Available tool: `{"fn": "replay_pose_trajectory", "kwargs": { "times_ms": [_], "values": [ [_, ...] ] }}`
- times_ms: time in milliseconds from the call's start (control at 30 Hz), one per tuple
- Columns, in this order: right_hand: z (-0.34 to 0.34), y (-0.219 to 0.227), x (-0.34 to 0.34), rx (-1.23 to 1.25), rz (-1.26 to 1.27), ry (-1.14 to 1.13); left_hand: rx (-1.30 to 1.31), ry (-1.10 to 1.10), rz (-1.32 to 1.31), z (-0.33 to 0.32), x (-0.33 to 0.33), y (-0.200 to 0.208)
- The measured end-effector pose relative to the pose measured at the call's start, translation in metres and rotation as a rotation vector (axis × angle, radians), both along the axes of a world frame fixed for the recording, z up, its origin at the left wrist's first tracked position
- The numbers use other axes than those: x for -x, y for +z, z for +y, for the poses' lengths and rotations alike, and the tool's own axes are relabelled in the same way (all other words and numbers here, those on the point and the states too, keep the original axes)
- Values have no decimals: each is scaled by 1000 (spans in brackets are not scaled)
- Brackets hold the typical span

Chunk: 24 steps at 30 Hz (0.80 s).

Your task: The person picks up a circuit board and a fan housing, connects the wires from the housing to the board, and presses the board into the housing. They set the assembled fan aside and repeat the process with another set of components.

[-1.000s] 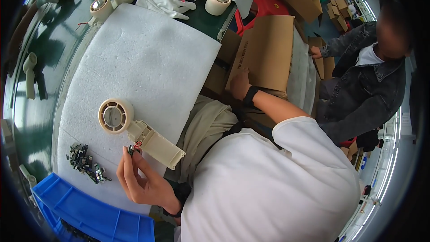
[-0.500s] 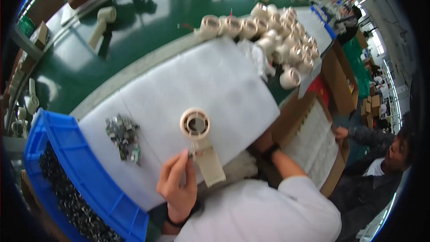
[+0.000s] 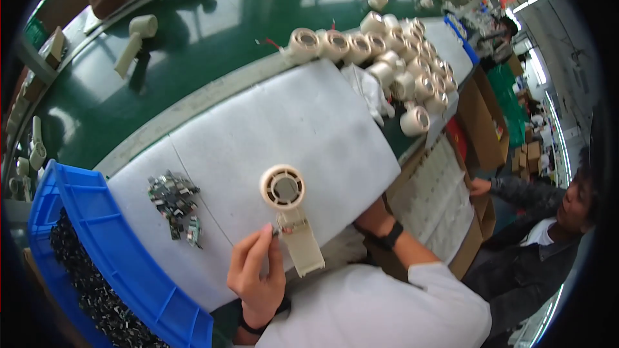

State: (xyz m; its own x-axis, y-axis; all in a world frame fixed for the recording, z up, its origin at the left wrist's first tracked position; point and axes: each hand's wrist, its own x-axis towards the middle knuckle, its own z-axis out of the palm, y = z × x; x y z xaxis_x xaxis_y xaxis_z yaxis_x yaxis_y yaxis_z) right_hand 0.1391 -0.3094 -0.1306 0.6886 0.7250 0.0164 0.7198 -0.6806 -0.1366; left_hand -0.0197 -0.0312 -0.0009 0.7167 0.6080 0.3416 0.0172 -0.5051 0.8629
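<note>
A cream hair dryer body [image 3: 282, 188] lies on the white foam-covered work surface, its round spoked end away from me. Its handle [image 3: 304, 245] points toward me, with the inner trough exposed and small reddish wires near the top. Beside that wiring, my left hand [image 3: 256, 277] pinches a small dark part [image 3: 276, 232] between thumb and fingertips. My right hand [image 3: 375, 219] is down past the right edge of the work surface, by a cardboard box; its fingers are hidden. Left of the hair dryer body sits a small pile of circuit boards [image 3: 173, 196].
A blue bin [image 3: 97, 219] of small dark parts stands at left. Several cream dryer housings [image 3: 403, 58] crowd the far right. Beyond the work surface runs a green conveyor belt [image 3: 213, 45]. At right are a cardboard box [image 3: 480, 235] with white sheets and a person [image 3: 535, 238] reaching toward it.
The view has shifted slightly. My left hand keeps its pinch beside the handle, and the hair dryer body appears turned a little. My right hand stays low by the box.
</note>
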Motion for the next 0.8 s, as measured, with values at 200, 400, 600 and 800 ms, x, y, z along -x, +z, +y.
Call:
{"fn": "replay_pose_trajectory", "kwargs": {
  "times_ms": [200,400,600,800],
  "values": [
    [-11,22,12,70,55,-158,70,-16,8,4,5,4],
    [-18,30,1,112,86,-251,145,-28,-40,6,3,4],
    [14,39,-2,24,176,30,155,-84,-33,6,6,1],
    [16,92,-1,94,498,78,163,-51,-68,7,0,-2]
  ]
}}
